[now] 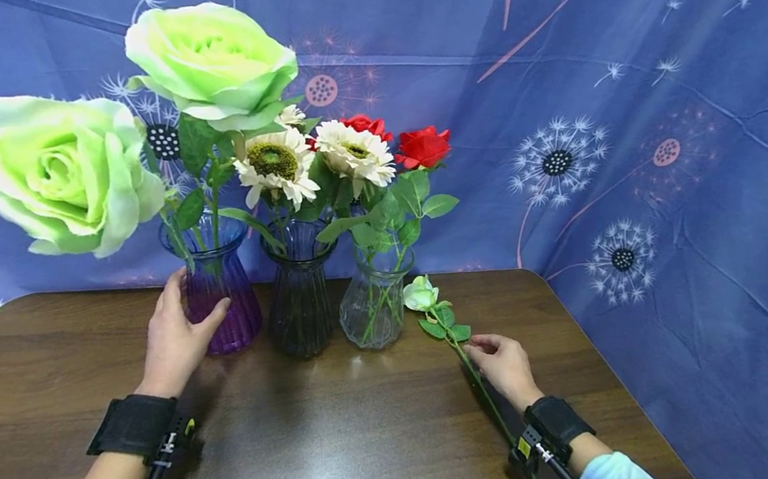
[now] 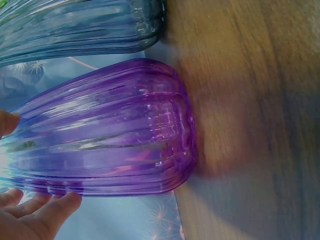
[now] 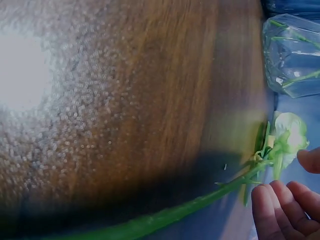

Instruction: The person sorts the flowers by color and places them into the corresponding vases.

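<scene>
My left hand (image 1: pixel 175 334) is spread round the left side of a purple ribbed glass vase (image 1: pixel 223 303), thumb across its front. Against the vase's wall lie the fingers (image 2: pixel 55 212) in the left wrist view. Two large pale green artificial roses (image 1: pixel 60 166) rise from this vase. On the right, a long-stemmed white-green rose (image 1: pixel 421 294) lies on the table. My right hand (image 1: pixel 503 366) is beside its green stem (image 1: pixel 482 389), fingertips close to the leaves. The right wrist view shows a gap between thumb (image 3: pixel 310 160) and fingers, with nothing gripped there.
A dark glass vase (image 1: pixel 300 308) with white daisy-like flowers (image 1: pixel 273 161) stands right of the purple one. Beside it is a clear vase (image 1: pixel 372 315) holding red roses (image 1: pixel 424 147). Behind the wooden table (image 1: pixel 323 436) hangs a blue dandelion-print cloth (image 1: pixel 467 203).
</scene>
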`<state>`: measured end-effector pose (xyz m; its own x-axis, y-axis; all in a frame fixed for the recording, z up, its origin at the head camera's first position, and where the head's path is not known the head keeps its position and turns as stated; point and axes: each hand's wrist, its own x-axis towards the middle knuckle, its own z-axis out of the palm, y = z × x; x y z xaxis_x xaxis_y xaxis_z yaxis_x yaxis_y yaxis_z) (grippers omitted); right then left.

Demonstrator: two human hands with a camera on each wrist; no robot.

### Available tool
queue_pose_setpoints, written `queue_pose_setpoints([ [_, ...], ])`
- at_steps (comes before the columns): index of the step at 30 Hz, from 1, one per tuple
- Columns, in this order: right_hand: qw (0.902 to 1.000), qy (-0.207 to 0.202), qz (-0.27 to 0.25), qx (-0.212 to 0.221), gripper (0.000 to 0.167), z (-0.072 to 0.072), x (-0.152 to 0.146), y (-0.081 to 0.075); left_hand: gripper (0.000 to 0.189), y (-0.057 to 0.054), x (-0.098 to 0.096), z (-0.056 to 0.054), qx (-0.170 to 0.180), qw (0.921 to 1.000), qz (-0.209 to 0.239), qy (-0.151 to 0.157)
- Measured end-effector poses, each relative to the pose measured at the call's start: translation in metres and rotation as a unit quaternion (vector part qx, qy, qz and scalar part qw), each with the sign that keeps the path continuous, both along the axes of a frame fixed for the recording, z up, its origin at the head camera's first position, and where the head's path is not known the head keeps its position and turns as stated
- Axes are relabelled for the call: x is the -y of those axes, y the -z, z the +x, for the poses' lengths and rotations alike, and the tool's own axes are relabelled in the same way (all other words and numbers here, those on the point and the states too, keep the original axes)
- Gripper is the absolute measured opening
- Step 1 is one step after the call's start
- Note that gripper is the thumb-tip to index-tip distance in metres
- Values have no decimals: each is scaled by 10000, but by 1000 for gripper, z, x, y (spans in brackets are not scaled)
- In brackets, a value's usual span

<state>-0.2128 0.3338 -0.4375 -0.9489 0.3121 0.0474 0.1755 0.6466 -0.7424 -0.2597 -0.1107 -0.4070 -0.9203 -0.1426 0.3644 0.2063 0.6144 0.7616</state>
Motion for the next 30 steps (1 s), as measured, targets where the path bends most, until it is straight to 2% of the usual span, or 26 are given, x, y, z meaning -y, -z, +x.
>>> queue_pose_setpoints([
  [10,9983,-216,414,356,25,-2,-2,7,80,0,1,-1,-33,10000,-32,11],
  [19,9911,-508,858,877,15,-7,0,7,78,1,-1,0,-187,9998,-65,-63],
  [24,9876,-629,915,1111,12,-9,4,5,78,1,-1,0,-182,9998,-64,-83],
  [30,9882,-663,745,1159,10,-9,6,-4,79,0,0,0,-123,9999,-68,-95],
])
